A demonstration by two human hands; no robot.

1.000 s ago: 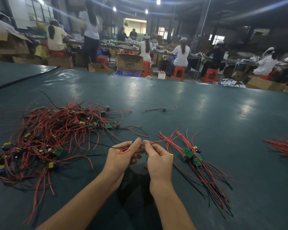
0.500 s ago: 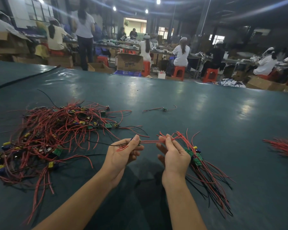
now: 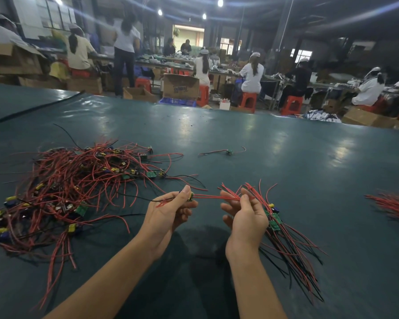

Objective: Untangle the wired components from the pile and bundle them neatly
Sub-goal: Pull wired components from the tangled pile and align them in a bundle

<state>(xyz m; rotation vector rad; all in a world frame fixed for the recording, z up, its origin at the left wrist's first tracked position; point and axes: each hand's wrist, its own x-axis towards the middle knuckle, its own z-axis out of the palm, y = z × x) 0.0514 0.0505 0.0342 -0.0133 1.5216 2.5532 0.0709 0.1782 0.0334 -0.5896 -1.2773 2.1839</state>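
A person's two bare hands are raised just above a dark green table (image 3: 286, 157), palms turned inward. The left hand (image 3: 171, 210) pinches the small body of a wired component (image 3: 189, 195) between thumb and forefinger, the other fingers curled beneath. The right hand (image 3: 247, 215) pinches the component's red leads (image 3: 213, 197) at their far end. The leads stretch between the hands, so the component's long axis runs left to right, almost level. A thin black wire (image 3: 136, 196) trails from the left hand further left, toward the pile (image 3: 67, 187), a wide tangle of red wires, small green boards and yellow parts on the left of the table. Just beside and partly under the right hand lies a sorted bundle (image 3: 295, 256). Its green boards sit together near the hand and its wires run from upper left to lower right. One stray component (image 3: 227, 152) lies alone further back. More red wires (image 3: 392, 203) lie at the right edge. Beyond the table, people sit on red stools (image 3: 248, 101) among cardboard boxes (image 3: 181, 86).
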